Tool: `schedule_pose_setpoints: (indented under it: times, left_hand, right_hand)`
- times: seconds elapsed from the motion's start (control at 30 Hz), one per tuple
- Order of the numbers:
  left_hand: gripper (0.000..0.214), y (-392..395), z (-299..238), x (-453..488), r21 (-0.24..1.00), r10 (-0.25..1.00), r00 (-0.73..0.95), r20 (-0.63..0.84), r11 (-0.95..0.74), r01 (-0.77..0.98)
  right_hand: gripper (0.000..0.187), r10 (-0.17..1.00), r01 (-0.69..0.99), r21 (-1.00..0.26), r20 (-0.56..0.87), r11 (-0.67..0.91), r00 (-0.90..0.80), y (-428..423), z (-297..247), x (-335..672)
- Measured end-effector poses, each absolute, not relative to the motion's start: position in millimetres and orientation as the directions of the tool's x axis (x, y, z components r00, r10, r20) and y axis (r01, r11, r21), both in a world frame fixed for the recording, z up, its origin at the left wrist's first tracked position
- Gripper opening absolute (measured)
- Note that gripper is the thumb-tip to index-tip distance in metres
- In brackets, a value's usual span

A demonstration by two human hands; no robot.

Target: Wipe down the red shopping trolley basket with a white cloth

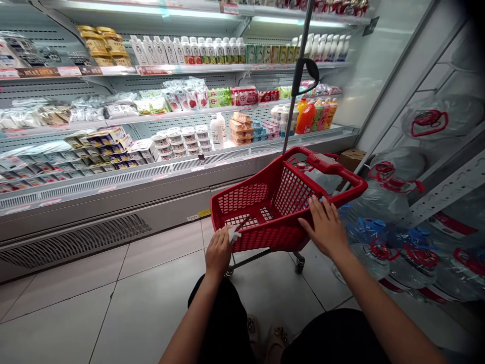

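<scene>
A small red plastic shopping cart (261, 239) stands on the floor in front of me, its basket made of lattice walls. At its near left corner my left hand (219, 253) is closed on a crumpled white tissue (234, 233), held against the rim. My right hand (328, 225) holds the near side of the cart close to the base of the handle (352, 189), thumb on the outer side and fingers over the edge. A thin dark stick-like thing (242, 222) shows inside the basket. The fingertips of my left hand are partly hidden.
An open refrigerated display (182, 187) with several shelves of drinks and yogurt cups (175, 141) runs behind the cart. A tall grey pole with a black hook-like grip (305, 76) rises from the cart. Large water bottles (382, 253) with red handles stand close on the right.
</scene>
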State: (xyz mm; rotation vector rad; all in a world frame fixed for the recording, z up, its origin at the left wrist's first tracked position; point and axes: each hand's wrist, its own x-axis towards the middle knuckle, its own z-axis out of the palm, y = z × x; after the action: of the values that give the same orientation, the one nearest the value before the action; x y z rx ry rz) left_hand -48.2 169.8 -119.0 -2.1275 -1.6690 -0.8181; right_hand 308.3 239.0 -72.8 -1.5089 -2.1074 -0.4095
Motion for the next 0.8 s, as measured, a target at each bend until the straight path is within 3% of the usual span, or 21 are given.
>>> schedule_pose_setpoints:
  times: [0.23, 0.43, 0.63, 0.8]
  left_hand:
    - [0.052, 146, -125, -10, 0.122, 0.785, 0.160, 0.598, -0.287, 0.950]
    - [0.054, 121, -131, 2, 0.054, 0.746, 0.337, 0.574, -0.446, 0.894]
    - [0.053, 141, -132, -12, -0.080, 0.623, 0.539, 0.567, -0.609, 0.789]
    - [0.050, 169, -135, -22, -0.064, 0.667, 0.431, 0.608, -0.499, 0.864]
  right_hand:
    - [0.087, 0.775, 0.845, -0.106, 0.473, 0.524, -0.420, 201, -110, 219]
    - [0.081, 0.768, 0.793, -0.106, 0.352, 0.600, -0.535, 202, -100, 265]
    - [0.074, 0.826, 0.849, -0.140, 0.355, 0.510, -0.437, 224, -98, 289]
    - [0.076, 0.829, 0.872, -0.133, 0.404, 0.472, -0.387, 203, -113, 237]
